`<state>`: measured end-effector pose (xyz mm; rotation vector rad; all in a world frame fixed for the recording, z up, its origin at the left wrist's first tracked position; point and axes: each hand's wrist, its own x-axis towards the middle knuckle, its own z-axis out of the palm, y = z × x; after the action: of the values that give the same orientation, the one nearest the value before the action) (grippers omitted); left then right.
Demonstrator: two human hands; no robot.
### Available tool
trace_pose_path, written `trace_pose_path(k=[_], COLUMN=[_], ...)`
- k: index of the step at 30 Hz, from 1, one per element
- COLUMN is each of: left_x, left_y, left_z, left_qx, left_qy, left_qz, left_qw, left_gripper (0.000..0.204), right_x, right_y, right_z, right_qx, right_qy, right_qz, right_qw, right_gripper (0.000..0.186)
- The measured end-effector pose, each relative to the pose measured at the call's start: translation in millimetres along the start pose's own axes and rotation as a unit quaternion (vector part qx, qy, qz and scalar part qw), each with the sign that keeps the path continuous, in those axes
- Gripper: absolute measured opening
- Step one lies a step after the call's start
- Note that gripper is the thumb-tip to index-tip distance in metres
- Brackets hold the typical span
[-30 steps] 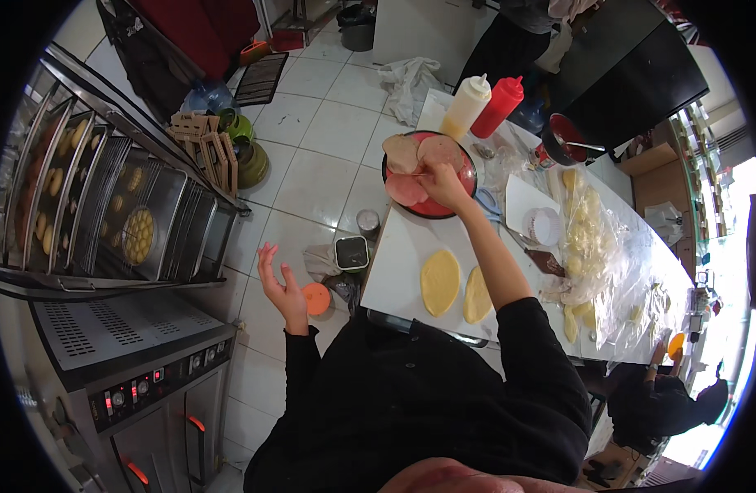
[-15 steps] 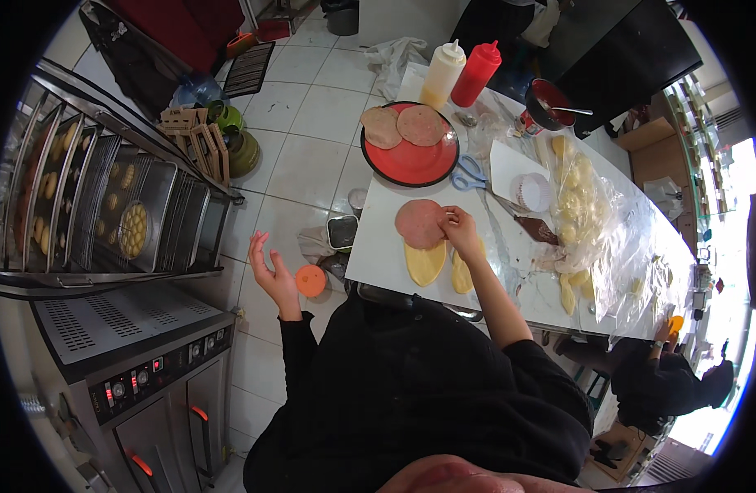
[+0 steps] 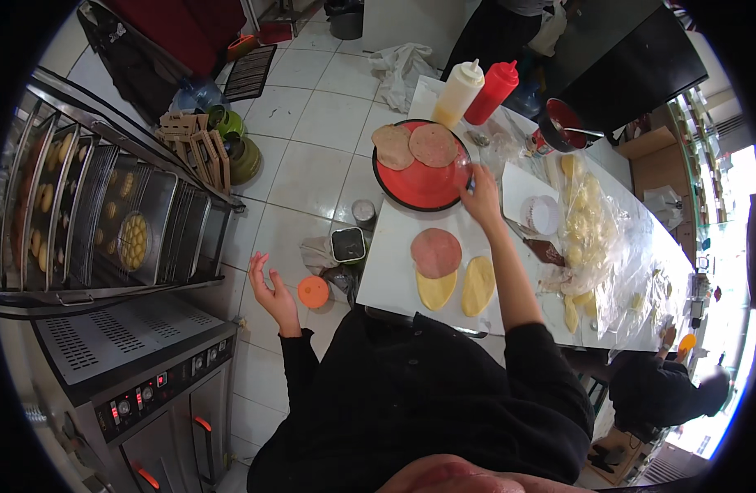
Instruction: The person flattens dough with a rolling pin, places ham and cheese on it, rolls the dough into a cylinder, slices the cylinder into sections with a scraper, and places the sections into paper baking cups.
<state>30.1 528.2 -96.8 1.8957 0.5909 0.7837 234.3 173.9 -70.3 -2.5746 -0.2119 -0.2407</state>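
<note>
My right hand (image 3: pixel 482 199) reaches over the right rim of a red plate with a black edge (image 3: pixel 423 193), where blue-handled scissors lie mostly covered by it. Its fingers are partly hidden, so their grip is unclear. On the plate rest two round, brownish-pink meat slices (image 3: pixel 434 145). Nearer to me, a pink round meat slice (image 3: pixel 436 253) overlaps the far end of a flattened yellow dough oval (image 3: pixel 436 292). A second dough oval (image 3: pixel 478 287) lies bare beside it. My left hand (image 3: pixel 273 294) is raised left of the table, open and holding nothing.
A white squeeze bottle (image 3: pixel 458 92) and a red one (image 3: pixel 491 93) stand behind the plate. Plastic-covered dough pieces (image 3: pixel 590 209) lie on the right, near a paper cup liner (image 3: pixel 540 215). At left are an oven (image 3: pixel 140 345) and a tray rack (image 3: pixel 160 218). Another person (image 3: pixel 665 394) works far right.
My right hand has let go of the pink slice and moved away to the plate's right rim. The slice now lies flat on the dough oval. My left hand stays raised.
</note>
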Motion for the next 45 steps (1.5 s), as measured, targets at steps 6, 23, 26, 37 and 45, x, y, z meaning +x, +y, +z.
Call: trace_pose_path(k=[6, 23, 26, 37, 45], left_x=[21, 33, 27, -5, -22], left_y=[-13, -9, 2, 3, 19], left_z=[-1, 4, 13, 24, 51], left_qx=[0.033, 0.008, -0.014, -0.061, -0.06], left_qy=[0.007, 0.008, -0.003, -0.038, -0.12], left_qz=[0.036, 0.021, 0.039, 0.036, 0.057], left_qw=[0.999, 1.0, 0.999, 0.997, 0.989], left_gripper=[0.029, 0.026, 0.026, 0.025, 0.023], right_x=[110, 121, 96, -129, -193], right_y=[17, 22, 19, 76, 86], right_z=[58, 42, 10, -47, -23], right_qx=[-0.029, -0.208, -0.024, 0.401, 0.275], right_qy=[-0.003, -0.116, -0.097, -0.087, 0.033], right_qz=[-0.21, -0.238, -0.117, 0.259, 0.291], right_qw=[0.977, 0.942, 0.988, 0.875, 0.916], right_gripper=[0.039, 0.009, 0.014, 0.027, 0.032])
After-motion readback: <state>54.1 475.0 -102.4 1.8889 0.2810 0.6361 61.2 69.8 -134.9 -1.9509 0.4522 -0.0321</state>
